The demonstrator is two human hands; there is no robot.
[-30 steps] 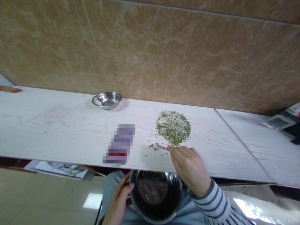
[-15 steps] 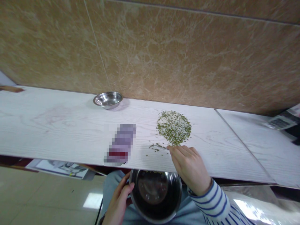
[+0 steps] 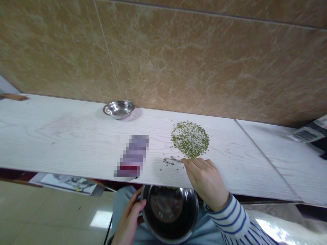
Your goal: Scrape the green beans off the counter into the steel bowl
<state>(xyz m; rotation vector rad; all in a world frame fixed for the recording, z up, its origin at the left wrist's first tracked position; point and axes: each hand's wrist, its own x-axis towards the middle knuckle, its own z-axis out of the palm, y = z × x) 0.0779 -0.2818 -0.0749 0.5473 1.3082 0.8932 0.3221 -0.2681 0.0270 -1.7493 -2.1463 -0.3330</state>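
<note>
Green grains (image 3: 190,139) lie in a round heap on the white wood-grain tabletop (image 3: 63,143), with a few strays just left of it. We list our right hand (image 3: 205,183) pinching a thin tool (image 3: 176,160) at the heap's near edge, and our left hand (image 3: 129,217) grasping a steel bowl (image 3: 170,238) at the tabletop's edge, a few grains on its rim. Also entered: one small steel bowl (image 3: 119,109) on the tabletop, against the marble-look wall tiles (image 3: 204,61).
</note>
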